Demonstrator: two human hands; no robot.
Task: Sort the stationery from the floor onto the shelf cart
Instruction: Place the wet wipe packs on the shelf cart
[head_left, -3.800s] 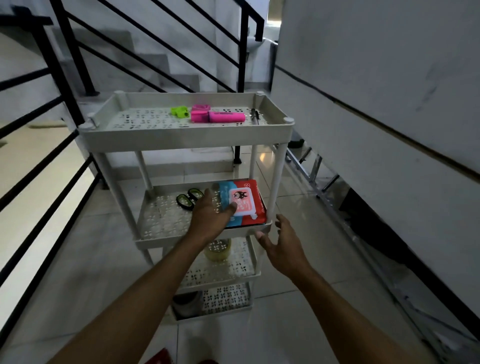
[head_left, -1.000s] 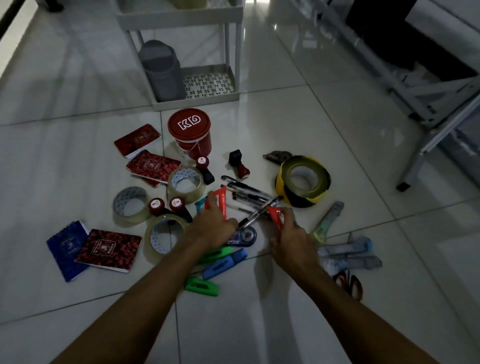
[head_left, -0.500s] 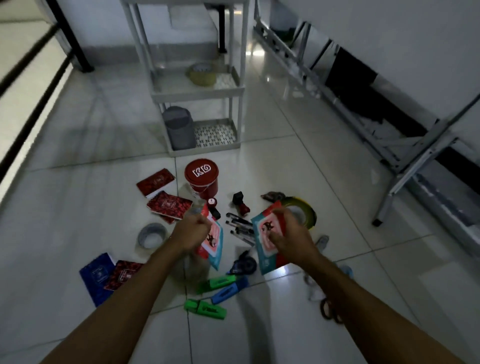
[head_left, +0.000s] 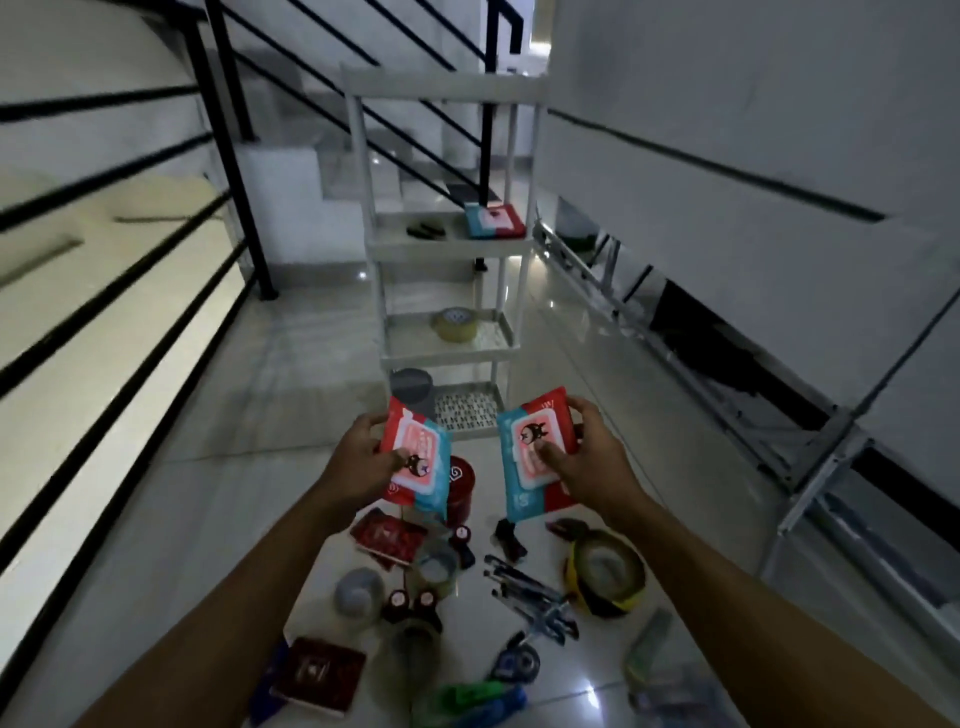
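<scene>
My left hand (head_left: 358, 464) grips a red and blue packet (head_left: 415, 457), and my right hand (head_left: 587, 457) grips a second one (head_left: 530, 447). Both packets are raised above the floor in front of the white shelf cart (head_left: 447, 249). A matching packet (head_left: 491, 221) lies on the cart's second shelf beside dark scissors (head_left: 425, 230). A tape roll (head_left: 456, 325) sits on the third shelf and a grey cup (head_left: 411, 392) on the bottom one. Loose stationery lies on the floor below my hands: a yellow-black tape roll (head_left: 605, 571), pens (head_left: 530, 592), red notebooks (head_left: 389, 535), a red tub (head_left: 462, 483).
A black stair railing (head_left: 156, 249) runs along the left. A folded metal ladder (head_left: 727, 395) lies against the right wall. Green and blue highlighters (head_left: 467, 699) and a correction tape (head_left: 517, 662) lie near the bottom edge of the floor.
Both hands picked red and blue packets up from the floor pile and lifted them. My view rose from the floor toward the cart.
</scene>
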